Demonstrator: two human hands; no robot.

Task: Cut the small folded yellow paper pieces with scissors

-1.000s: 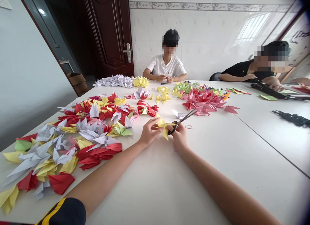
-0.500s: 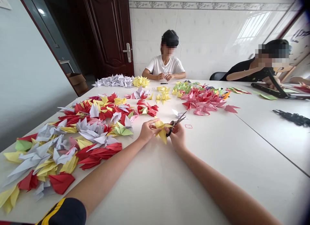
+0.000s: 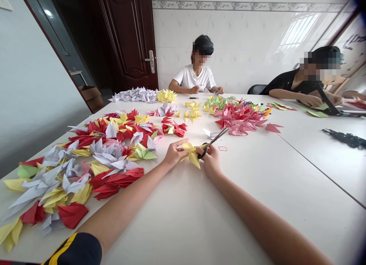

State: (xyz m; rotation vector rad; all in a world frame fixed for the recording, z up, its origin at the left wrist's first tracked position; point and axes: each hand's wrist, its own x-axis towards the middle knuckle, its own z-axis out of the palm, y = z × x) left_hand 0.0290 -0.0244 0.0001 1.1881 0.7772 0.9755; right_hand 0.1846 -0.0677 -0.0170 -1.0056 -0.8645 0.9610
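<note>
Between my two hands is a yellow folded paper crane [image 3: 192,152], its pointed flaps spread out. My left hand [image 3: 175,154] pinches the crane's left side between thumb and fingers. My right hand [image 3: 211,158] is closed around black-handled scissors [image 3: 215,142], whose blades point up and away to the right. The right fingertips are close to the crane's right flap; whether they touch it I cannot tell. A white folded paper piece [image 3: 211,133] lies just beyond the scissors.
A big heap of red, white and yellow folded papers [image 3: 114,154] covers the table's left side. Pink folded papers [image 3: 243,118] lie ahead on the right. Two people sit across, one near a paper cutter [image 3: 328,101]. Black cords [image 3: 344,138] lie far right.
The scissors have swung to the right in my right hand, and the crane has turned slightly. Across the table, one person's hands have moved apart; the other's arm has come down to the table.
</note>
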